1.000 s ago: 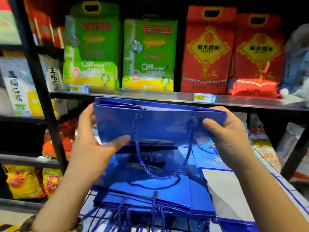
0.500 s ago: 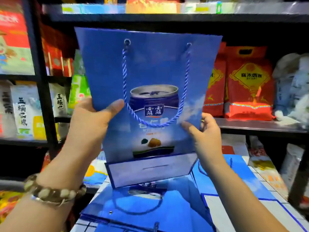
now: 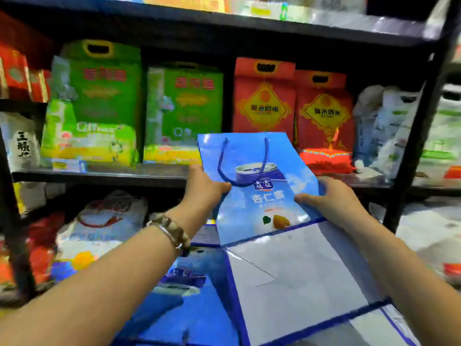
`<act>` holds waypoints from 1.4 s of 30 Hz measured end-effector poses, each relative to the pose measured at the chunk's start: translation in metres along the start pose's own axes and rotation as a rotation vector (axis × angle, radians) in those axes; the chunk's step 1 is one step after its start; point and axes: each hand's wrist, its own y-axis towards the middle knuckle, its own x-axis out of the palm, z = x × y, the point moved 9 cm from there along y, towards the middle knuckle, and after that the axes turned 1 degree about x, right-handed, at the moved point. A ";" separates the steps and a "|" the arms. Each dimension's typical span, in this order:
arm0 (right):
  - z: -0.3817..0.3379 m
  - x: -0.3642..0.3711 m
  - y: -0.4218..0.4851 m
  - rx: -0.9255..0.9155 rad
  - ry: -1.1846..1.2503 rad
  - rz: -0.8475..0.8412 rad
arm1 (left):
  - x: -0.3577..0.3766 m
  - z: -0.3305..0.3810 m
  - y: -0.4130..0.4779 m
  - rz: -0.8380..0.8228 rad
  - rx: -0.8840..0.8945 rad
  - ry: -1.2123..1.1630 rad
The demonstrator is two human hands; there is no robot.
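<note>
A dark metal shelf rack [image 3: 99, 172] filled the far side, with green rice sacks [image 3: 99, 103] to the left and red ones [image 3: 264, 103] to the right. Nearer and lower lay a pile of flattened blue bags [image 3: 184, 283]. A white, blue-edged panel touched the pile's right side, and it could not be told whether that panel belonged to the pile or to the held bag.

Above the pile, in front of the middle shelf, was the blue gift bag [image 3: 254, 196], held flat. Its long axis ran from its base on the near side up to its mouth on the far side, with the top leaning slightly left.

The left hand [image 3: 204, 188] gripped the bag's left edge and the right hand [image 3: 331, 198] gripped its right edge, each with the thumb on the printed face. The left hand sat a little farther up. The bag therefore lay between the hands, about equally close to each.

A rope handle [image 3: 239, 168] hung down the front of the bag.
</note>
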 end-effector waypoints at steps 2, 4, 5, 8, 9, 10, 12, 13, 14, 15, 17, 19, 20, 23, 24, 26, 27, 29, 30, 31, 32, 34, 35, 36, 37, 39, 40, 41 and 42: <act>0.044 -0.001 -0.003 0.109 -0.092 -0.048 | 0.039 -0.035 0.007 -0.083 -0.020 0.245; 0.082 0.000 -0.013 0.199 -0.159 -0.084 | 0.077 -0.064 0.006 -0.197 -0.040 0.449; 0.098 0.002 -0.017 0.226 -0.174 -0.086 | 0.092 -0.076 0.003 -0.249 -0.051 0.528; 0.137 0.016 -0.027 0.275 -0.261 -0.105 | 0.117 -0.103 -0.016 -0.335 -0.133 0.775; 0.148 0.023 -0.030 0.301 -0.292 -0.126 | 0.121 -0.110 -0.022 -0.351 -0.173 0.863; 0.157 0.032 -0.034 0.327 -0.301 -0.155 | 0.123 -0.119 -0.026 -0.364 -0.225 0.940; 0.169 0.051 -0.039 0.367 -0.317 -0.229 | 0.124 -0.132 -0.029 -0.381 -0.246 1.098; 0.173 0.060 -0.042 0.378 -0.333 -0.261 | 0.126 -0.135 -0.029 -0.393 -0.204 1.178; 0.176 0.068 -0.043 0.381 -0.346 -0.281 | 0.127 -0.139 -0.029 -0.404 -0.152 1.240; 0.179 0.074 -0.043 0.386 -0.357 -0.290 | 0.128 -0.142 -0.029 -0.413 -0.107 1.280; 0.180 0.078 -0.043 0.394 -0.406 -0.284 | 0.128 -0.148 -0.031 -0.423 -0.065 1.357; 0.177 0.076 -0.042 0.375 -0.503 -0.263 | 0.128 -0.145 -0.032 -0.393 0.001 1.438; 0.175 0.073 -0.041 0.356 -0.548 -0.245 | 0.129 -0.137 -0.032 -0.361 0.061 1.468; 0.163 0.065 -0.038 0.251 -0.671 -0.169 | 0.146 -0.127 -0.037 -0.436 0.206 1.389; 0.157 0.064 -0.037 0.201 -0.702 -0.146 | 0.157 -0.134 -0.044 -0.556 0.190 1.285; 0.141 0.072 -0.035 0.084 -0.702 -0.147 | 0.180 -0.158 -0.070 -0.845 0.084 1.147; 0.135 0.082 -0.035 0.019 -0.684 -0.186 | 0.186 -0.170 -0.083 -0.932 0.048 1.161; 0.134 0.109 -0.042 -0.048 -0.618 -0.333 | 0.188 -0.190 -0.095 -0.978 0.014 1.264; 0.140 0.122 -0.048 -0.042 -0.594 -0.428 | 0.189 -0.198 -0.097 -0.978 0.005 1.290; 0.149 0.134 -0.054 -0.022 -0.586 -0.519 | 0.189 -0.204 -0.099 -0.975 0.002 1.301; 0.157 0.142 -0.058 0.001 -0.589 -0.588 | 0.189 -0.206 -0.100 -0.969 0.002 1.309; 0.167 0.149 -0.061 0.013 -0.613 -0.642 | 0.190 -0.210 -0.100 -0.964 0.005 1.330; 0.170 0.150 -0.061 0.010 -0.629 -0.651 | 0.190 -0.212 -0.100 -0.970 -0.003 1.334; 0.170 0.152 -0.062 0.008 -0.639 -0.659 | 0.190 -0.214 -0.101 -0.982 -0.014 1.338; 0.171 0.153 -0.062 0.009 -0.642 -0.669 | 0.190 -0.216 -0.102 -0.991 -0.022 1.344; 0.172 0.156 -0.063 0.018 -0.641 -0.691 | 0.190 -0.218 -0.101 -0.980 -0.025 1.358; 0.173 0.156 -0.062 0.026 -0.637 -0.703 | 0.189 -0.216 -0.101 -0.969 -0.017 1.366; 0.173 0.156 -0.061 0.036 -0.627 -0.718 | 0.189 -0.213 -0.102 -0.970 -0.009 1.379; 0.173 0.156 -0.061 0.047 -0.611 -0.733 | 0.188 -0.207 -0.103 -0.987 0.004 1.405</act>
